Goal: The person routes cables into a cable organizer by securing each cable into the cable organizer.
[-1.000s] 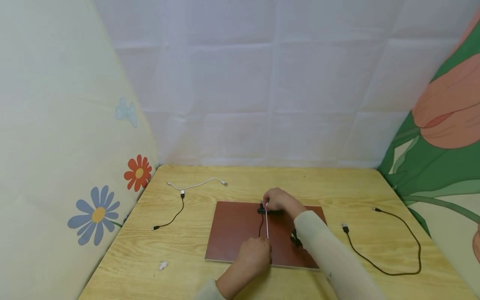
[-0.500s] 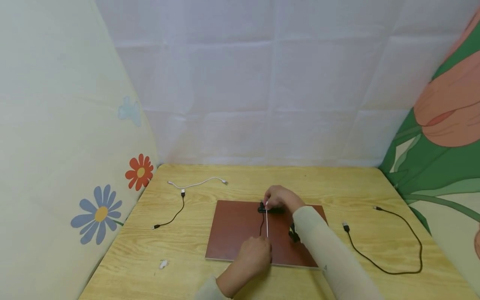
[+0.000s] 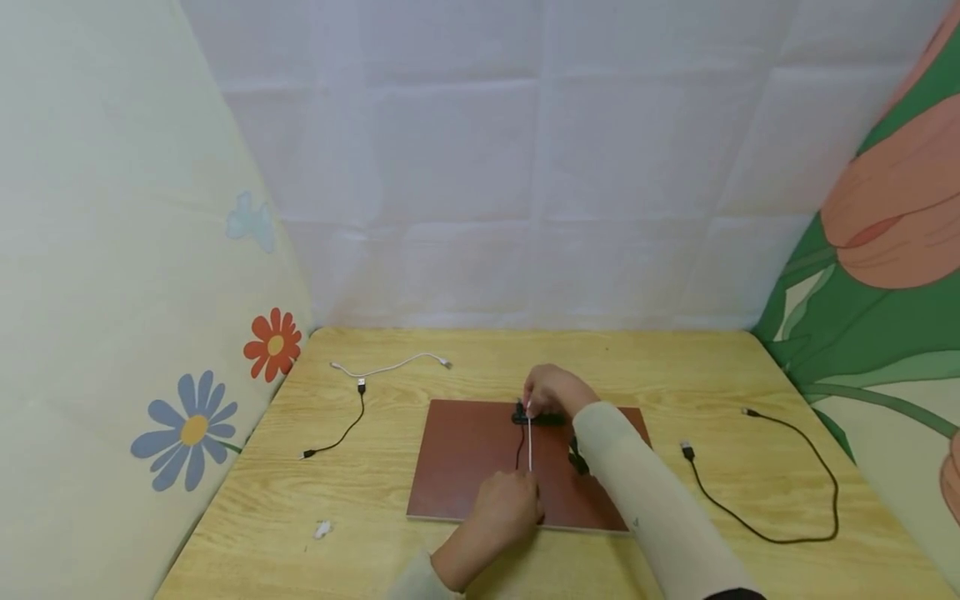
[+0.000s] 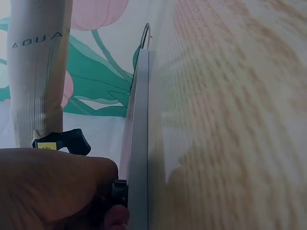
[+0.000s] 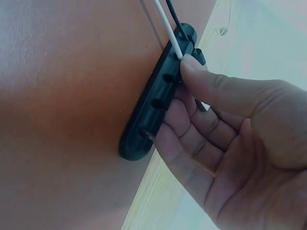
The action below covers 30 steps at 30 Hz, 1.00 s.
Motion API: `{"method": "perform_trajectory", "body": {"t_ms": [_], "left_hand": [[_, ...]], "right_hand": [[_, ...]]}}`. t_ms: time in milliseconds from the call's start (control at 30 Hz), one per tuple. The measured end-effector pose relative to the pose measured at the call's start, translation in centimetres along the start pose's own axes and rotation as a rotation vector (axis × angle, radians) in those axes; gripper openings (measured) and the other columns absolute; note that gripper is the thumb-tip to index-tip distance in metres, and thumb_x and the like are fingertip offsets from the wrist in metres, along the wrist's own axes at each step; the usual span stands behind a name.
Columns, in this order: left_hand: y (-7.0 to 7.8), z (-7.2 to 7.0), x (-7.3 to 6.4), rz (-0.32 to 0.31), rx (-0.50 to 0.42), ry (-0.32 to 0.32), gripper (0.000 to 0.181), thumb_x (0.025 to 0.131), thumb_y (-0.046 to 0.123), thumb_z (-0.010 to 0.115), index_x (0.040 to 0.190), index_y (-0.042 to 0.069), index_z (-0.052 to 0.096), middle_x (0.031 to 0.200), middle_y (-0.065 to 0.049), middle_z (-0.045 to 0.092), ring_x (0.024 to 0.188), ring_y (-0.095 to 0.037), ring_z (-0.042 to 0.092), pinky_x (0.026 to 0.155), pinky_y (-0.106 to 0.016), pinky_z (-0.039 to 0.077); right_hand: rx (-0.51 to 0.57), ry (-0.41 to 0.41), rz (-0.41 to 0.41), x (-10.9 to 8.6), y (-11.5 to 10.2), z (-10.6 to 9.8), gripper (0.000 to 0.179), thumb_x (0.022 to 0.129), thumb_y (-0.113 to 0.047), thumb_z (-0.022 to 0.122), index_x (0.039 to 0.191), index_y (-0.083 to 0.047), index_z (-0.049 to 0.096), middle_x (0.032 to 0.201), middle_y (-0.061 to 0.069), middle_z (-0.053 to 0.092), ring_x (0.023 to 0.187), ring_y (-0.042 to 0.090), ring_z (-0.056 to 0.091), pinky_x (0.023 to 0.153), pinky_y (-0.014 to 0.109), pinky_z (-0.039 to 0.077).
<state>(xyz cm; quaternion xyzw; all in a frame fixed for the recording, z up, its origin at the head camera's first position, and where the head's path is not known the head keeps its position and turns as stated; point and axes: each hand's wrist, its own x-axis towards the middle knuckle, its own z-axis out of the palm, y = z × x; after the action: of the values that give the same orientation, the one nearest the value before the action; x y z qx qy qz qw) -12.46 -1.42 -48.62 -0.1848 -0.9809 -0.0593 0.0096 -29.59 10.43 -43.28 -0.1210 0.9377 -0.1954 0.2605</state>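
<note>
A black cable holder point(image 5: 156, 103) with a row of slots lies along the far edge of the brown board point(image 3: 450, 458). My right hand point(image 3: 551, 390) pinches a white cable point(image 5: 167, 28) at one slot, thumb tip right on it, other fingers curled behind the holder. Beside it, a black cable point(image 5: 173, 14) runs through the end slot. Several slots nearer the hand's fingers hold no cable. At the board's front edge my left hand point(image 3: 506, 504) is curled round the near part of the cables. A black plug point(image 4: 120, 189) shows between its fingers in the left wrist view.
On the wooden table point(image 3: 262, 533), a white USB cable point(image 3: 390, 367) and a short black USB cable point(image 3: 352, 425) lie left of the board. A longer black USB cable point(image 3: 787, 537) loops at the right. A small white scrap point(image 3: 322, 529) lies front left.
Both hands keep their grips with the white cable stretched between them. The whole head view has shifted slightly; the cables on the table lie as before.
</note>
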Motion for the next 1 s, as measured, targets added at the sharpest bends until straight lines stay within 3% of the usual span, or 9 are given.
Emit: {"method": "perform_trajectory", "body": {"t_ms": [200, 400, 600, 800, 1000], "left_hand": [[-0.1, 0.3, 0.2, -0.016, -0.007, -0.006, 0.022, 0.08, 0.029, 0.073, 0.074, 0.01, 0.064, 0.066, -0.003, 0.063, 0.06, -0.025, 0.061, 0.049, -0.038, 0.049], [-0.2, 0.3, 0.2, -0.033, -0.012, -0.01, 0.024, 0.081, 0.03, 0.071, 0.075, 0.008, 0.063, 0.069, -0.005, 0.064, 0.064, -0.027, 0.063, 0.051, -0.039, 0.05], [-0.6, 0.5, 0.5, -0.036, -0.061, -0.058, 0.02, 0.085, 0.03, 0.066, 0.079, 0.011, 0.063, 0.075, -0.005, 0.065, 0.07, -0.027, 0.064, 0.055, -0.04, 0.051], [-1.0, 0.7, 0.7, -0.012, -0.103, -0.057, 0.019, 0.086, 0.03, 0.065, 0.077, 0.013, 0.063, 0.074, -0.004, 0.065, 0.069, -0.027, 0.064, 0.055, -0.039, 0.051], [-1.3, 1.1, 0.5, 0.007, -0.099, -0.023, 0.021, 0.085, 0.031, 0.065, 0.075, 0.013, 0.062, 0.069, -0.004, 0.062, 0.064, -0.026, 0.062, 0.053, -0.038, 0.049]], "right_hand": [[0.05, 0.002, 0.003, 0.3, 0.4, 0.2, 0.004, 0.088, -0.008, 0.078, 0.088, -0.01, 0.074, 0.08, 0.004, 0.066, 0.07, 0.016, 0.057, 0.062, 0.029, 0.049], [-0.008, 0.017, -0.046, 0.5, 1.3, 0.3, 0.007, 0.089, -0.016, 0.079, 0.092, -0.013, 0.075, 0.088, 0.002, 0.066, 0.076, 0.016, 0.057, 0.067, 0.03, 0.049], [-0.042, 0.072, -0.078, 0.6, 2.2, 0.3, 0.019, 0.086, -0.022, 0.082, 0.099, -0.012, 0.073, 0.098, 0.004, 0.064, 0.083, 0.019, 0.056, 0.074, 0.034, 0.05], [-0.04, 0.158, -0.106, 0.4, 2.6, 0.7, 0.028, 0.084, -0.025, 0.084, 0.1, -0.008, 0.069, 0.092, 0.006, 0.065, 0.081, 0.02, 0.058, 0.077, 0.037, 0.051], [0.07, 0.232, -0.177, -1.2, 3.4, 1.7, 0.026, 0.088, -0.016, 0.08, 0.106, -0.003, 0.066, 0.092, 0.007, 0.066, 0.081, 0.021, 0.062, 0.073, 0.039, 0.053]]}}
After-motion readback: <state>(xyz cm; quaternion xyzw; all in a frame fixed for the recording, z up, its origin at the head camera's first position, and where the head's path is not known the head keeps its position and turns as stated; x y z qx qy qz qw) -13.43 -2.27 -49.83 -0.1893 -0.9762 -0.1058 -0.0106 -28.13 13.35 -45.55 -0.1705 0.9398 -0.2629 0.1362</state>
